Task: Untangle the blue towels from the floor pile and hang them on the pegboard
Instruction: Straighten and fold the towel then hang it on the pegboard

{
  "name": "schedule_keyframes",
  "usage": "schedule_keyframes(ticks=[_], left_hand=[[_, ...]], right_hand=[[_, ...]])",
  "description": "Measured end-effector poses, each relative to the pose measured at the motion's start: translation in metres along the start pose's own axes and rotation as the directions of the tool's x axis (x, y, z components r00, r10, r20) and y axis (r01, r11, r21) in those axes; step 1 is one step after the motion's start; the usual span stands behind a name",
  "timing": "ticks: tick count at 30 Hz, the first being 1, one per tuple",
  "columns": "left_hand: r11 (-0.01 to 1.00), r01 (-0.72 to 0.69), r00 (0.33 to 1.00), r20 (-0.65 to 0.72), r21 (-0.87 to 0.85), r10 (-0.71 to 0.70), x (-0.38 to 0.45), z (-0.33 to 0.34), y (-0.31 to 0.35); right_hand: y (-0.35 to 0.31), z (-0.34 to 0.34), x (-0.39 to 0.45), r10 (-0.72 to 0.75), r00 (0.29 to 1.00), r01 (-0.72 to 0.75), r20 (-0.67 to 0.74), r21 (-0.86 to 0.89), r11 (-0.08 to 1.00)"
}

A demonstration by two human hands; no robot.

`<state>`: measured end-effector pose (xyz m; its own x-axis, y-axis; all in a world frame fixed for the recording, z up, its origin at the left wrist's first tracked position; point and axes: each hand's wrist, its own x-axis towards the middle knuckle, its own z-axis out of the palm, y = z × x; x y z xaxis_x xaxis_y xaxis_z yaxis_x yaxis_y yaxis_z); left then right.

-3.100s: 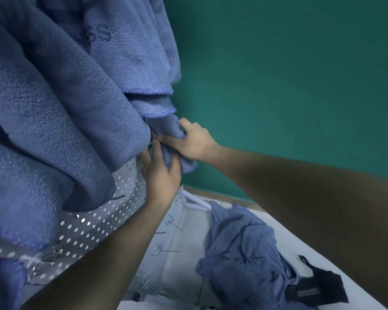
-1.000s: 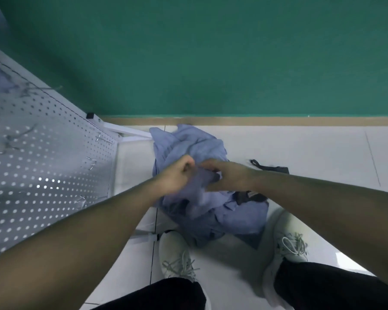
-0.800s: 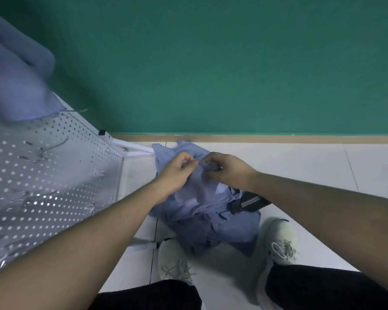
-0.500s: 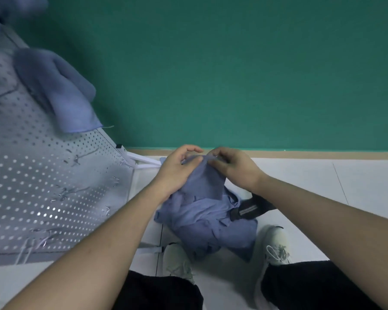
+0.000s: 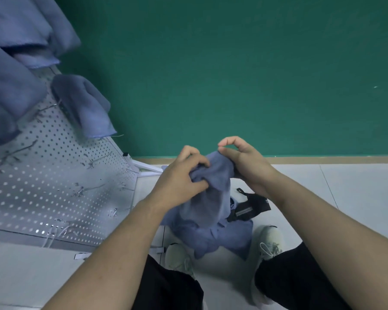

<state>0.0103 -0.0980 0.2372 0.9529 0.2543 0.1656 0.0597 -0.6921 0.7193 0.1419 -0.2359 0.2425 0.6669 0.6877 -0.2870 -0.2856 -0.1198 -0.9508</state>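
Green wall point(image 5: 233, 74), pale floor tiles point(image 5: 356, 198), perhaps metal pegboard point(image 5: 43, 186) leftward.

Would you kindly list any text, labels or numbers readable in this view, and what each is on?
No text can be read.
The black strap beside the floor pile carries a small pale label with lines of print, too small and blurred to read.

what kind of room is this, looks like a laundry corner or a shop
Hard to say; probably a bare indoor corner set up for towel hanging: a metal pegboard already draped with blue towels, a plain green wall, and a white tiled floor.
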Motion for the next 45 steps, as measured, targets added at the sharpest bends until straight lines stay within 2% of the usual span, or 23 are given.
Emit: schedule_keyframes(ticks=[3, 6, 9, 11, 15, 19, 23, 27, 32, 35, 37, 40, 45], left_hand=[[0.944, 0.137, 0.986, -0.05, -0.3, -0.158, -0.005, 0.005, 0.002], [0.838, 0.285, 0.936, -0.053, -0.465, -0.348, -0.009, 0.005, 0.005], [0.688, 0.393, 0.866, -0.005, -0.61, -0.5, -0.011, 0.001, 0.005], [0.61, 0.429, 0.838, 0.041, -0.666, -0.544, -0.011, -0.002, 0.001], [0.568, 0.432, 0.832, 0.066, -0.7, -0.551, -0.012, -0.004, -0.001], [0.562, 0.432, 0.822, 0.051, -0.705, -0.568, -0.012, -0.003, 0.0], [0.605, 0.419, 0.831, 0.018, -0.677, -0.555, -0.012, -0.004, -0.002], [0.728, 0.427, 0.875, 0.045, -0.537, -0.481, -0.014, -0.007, -0.003], [0.857, 0.419, 0.906, 0.068, -0.301, -0.419, -0.015, -0.01, -0.013], [0.86, 0.442, 0.893, 0.039, -0.253, -0.448, -0.017, -0.016, -0.024], [0.846, 0.474, 0.873, 0.005, -0.246, -0.487, -0.018, -0.02, -0.034], [0.835, 0.506, 0.856, 0.002, -0.215, -0.518, -0.019, -0.024, -0.039], [0.8, 0.496, 0.851, 0.005, -0.338, -0.526, -0.015, -0.019, -0.04]], right_hand=[[-0.001, -0.003, -0.007, -0.021, 0.999, 0.026, 0.038, -0.145, 0.989], [-0.003, -0.001, -0.015, -0.04, 0.995, 0.068, 0.091, -0.326, 0.943], [-0.003, 0.005, -0.022, -0.098, 0.969, 0.176, 0.226, -0.357, 0.917], [-0.003, 0.009, -0.024, -0.119, 0.942, 0.237, 0.314, -0.371, 0.898], [0.004, 0.019, -0.016, -0.184, 0.919, 0.334, 0.348, -0.444, 0.831], [0.013, 0.03, -0.004, -0.259, 0.931, 0.346, 0.258, -0.39, 0.853], [0.008, 0.036, 0.0, -0.322, 0.926, 0.375, 0.198, -0.376, 0.848], [0.004, 0.034, 0.003, -0.216, 0.973, 0.229, 0.078, -0.272, 0.935], [0.0, 0.033, 0.008, -0.098, 0.995, 0.097, 0.014, -0.315, 0.944], [0.0, 0.025, 0.005, 0.083, 0.992, -0.052, 0.09, -0.302, 0.952], [0.001, 0.019, 0.004, 0.101, 0.985, -0.054, 0.142, -0.303, 0.951], [-0.002, 0.018, 0.004, 0.042, 0.996, -0.024, 0.082, -0.214, 0.976], [-0.008, 0.017, 0.009, 0.133, 0.99, -0.133, -0.042, -0.01, 0.991]])
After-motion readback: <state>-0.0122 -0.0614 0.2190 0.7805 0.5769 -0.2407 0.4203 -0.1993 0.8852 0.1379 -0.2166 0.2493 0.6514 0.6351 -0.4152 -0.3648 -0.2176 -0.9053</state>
